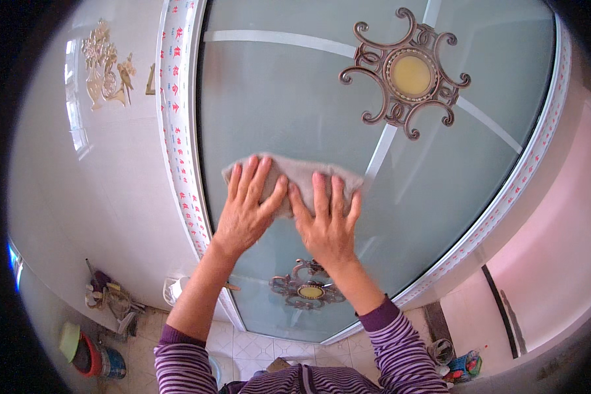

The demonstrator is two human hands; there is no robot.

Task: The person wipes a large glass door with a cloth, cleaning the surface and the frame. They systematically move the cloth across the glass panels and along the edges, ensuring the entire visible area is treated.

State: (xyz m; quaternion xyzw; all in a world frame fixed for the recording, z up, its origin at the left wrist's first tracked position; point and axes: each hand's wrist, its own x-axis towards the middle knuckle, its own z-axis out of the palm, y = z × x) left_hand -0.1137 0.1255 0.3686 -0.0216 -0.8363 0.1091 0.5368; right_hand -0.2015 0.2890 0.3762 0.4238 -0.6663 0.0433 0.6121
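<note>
A folded grey-beige cloth (308,172) lies against the frosted glass door panel (276,105), held there by both my hands. My left hand (246,210) presses the cloth's left part, its fingers reaching up to the top edge. On the right part, my right hand (328,226) bears down with fingers somewhat spread, the thumb close to the left thumb. The palms lie below the cloth. A bronze scrollwork ornament with a yellow round centre (412,74) sits on the glass at upper right. A similar lower ornament (308,289) is partly hidden behind my right forearm.
White door framing with red-printed protective film (180,131) borders the glass. Gold reliefs (105,65) decorate the left wall. Several basins and buckets (88,354) stand at lower left, near cluttered cleaning things (115,302). A colourful bag (463,366) rests at lower right on the tiled floor.
</note>
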